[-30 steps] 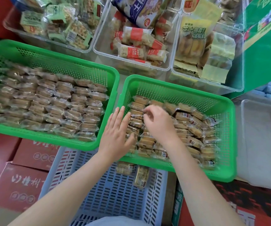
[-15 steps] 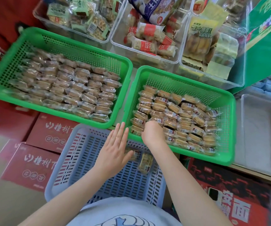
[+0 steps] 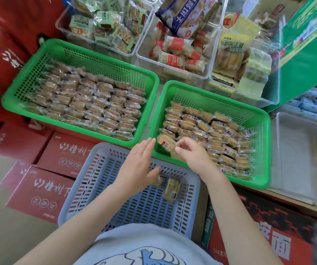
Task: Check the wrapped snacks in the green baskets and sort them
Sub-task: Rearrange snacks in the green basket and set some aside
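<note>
Two green baskets sit side by side, the left basket (image 3: 39,62) and the right basket (image 3: 266,134), each packed with rows of clear-wrapped brown snacks (image 3: 89,100). My right hand (image 3: 194,155) is at the right basket's near left corner and pinches one wrapped snack (image 3: 166,143), which is tilted up out of the rows. My left hand (image 3: 138,165) hovers flat with straight fingers over the blue-grey basket (image 3: 115,203), beside the green rim. Two wrapped snacks (image 3: 171,188) lie in the blue-grey basket, one partly hidden by my left hand.
Clear bins (image 3: 140,52) of other packaged snacks stand behind the green baskets. An empty clear bin (image 3: 306,159) is at the right. Red cartons (image 3: 45,188) lie under and left of the baskets, and a green box (image 3: 310,54) rises at the far right.
My right hand has lifted one snack up at the basket's near left corner. My left hand stays flat over the blue-grey basket. The camera has drawn back.
</note>
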`<state>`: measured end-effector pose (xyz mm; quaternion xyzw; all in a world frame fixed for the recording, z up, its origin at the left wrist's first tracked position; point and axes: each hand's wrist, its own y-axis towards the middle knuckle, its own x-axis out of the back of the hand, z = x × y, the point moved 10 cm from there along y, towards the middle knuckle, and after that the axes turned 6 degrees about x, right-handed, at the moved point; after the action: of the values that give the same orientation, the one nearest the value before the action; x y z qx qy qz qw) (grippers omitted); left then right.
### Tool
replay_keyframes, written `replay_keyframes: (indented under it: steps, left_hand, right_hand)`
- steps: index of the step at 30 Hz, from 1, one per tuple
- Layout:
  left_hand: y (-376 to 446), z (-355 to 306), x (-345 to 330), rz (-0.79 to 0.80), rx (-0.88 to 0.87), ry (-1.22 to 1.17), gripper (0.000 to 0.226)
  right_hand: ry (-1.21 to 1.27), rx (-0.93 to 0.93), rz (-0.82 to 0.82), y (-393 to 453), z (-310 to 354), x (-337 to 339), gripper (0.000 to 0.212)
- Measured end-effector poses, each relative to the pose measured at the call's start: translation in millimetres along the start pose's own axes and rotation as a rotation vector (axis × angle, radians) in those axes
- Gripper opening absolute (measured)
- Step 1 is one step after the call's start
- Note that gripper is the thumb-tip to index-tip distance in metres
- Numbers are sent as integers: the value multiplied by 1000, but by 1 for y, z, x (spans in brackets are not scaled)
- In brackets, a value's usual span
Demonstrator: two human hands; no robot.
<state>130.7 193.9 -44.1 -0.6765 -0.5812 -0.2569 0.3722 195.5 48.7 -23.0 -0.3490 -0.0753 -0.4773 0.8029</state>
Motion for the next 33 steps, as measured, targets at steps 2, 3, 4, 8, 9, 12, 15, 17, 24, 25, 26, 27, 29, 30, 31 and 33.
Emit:
replay_keyframes:
  steps: [2, 3, 4, 8, 9, 12, 15, 17, 24, 25, 26, 27, 29, 30, 31, 33]
  left_hand:
    - [-1, -14, 23, -30, 27, -251, 85]
    - [-2, -22, 30, -19, 35, -349, 85]
    - [-3, -27, 35, -2, 46, -433, 82]
    - [-10, -27, 38, 46, 145, -770, 50]
    - [-14, -24, 37, 42, 166, -806, 47]
    - [-25, -23, 30, 75, 194, -825, 35]
    - [-32, -25, 22, 143, 222, -835, 30]
    - [-36, -26, 17, 189, 253, -841, 24]
    - [-42, -22, 15, 221, 400, -979, 19]
    - [-42, -22, 16, 221, 406, -1002, 19]
    - [-41, -21, 17, 224, 417, -1027, 18]
    - [-41, -21, 17, 229, 431, -1054, 16]
    - [-42, -23, 14, 255, 453, -1102, 25]
    - [-42, -24, 13, 277, 452, -1113, 34]
    - [-43, -26, 12, 300, 439, -1116, 41]
    - [-45, -29, 11, 342, 399, -1119, 45]
  right_hand:
    - [150, 35, 31, -17, 6, 2, 10]
    - [216, 47, 66, -24, 9, 0, 11]
    - [273, 53, 108, -31, 12, -3, 12]
    - [365, 7, 101, -46, 17, -17, 13]
    - [327, 4, 52, -50, 18, -17, 10]
    - [260, 81, -28, -60, 21, -20, 8]
    - [296, 101, -87, -67, 15, -20, 6]
    - [284, 126, -163, -72, 14, -14, 6]
    - [191, 298, -239, -86, 26, -9, 9]
    - [184, 305, -224, -87, 27, -8, 9]
    - [180, 305, -209, -86, 26, -8, 9]
    - [180, 304, -194, -86, 26, -8, 9]
    - [186, 293, -172, -85, 24, -6, 10]
    - [201, 275, -172, -86, 22, -6, 10]
    - [244, 241, -184, -85, 17, -4, 11]
    - [412, 127, -236, -86, 0, 1, 12]
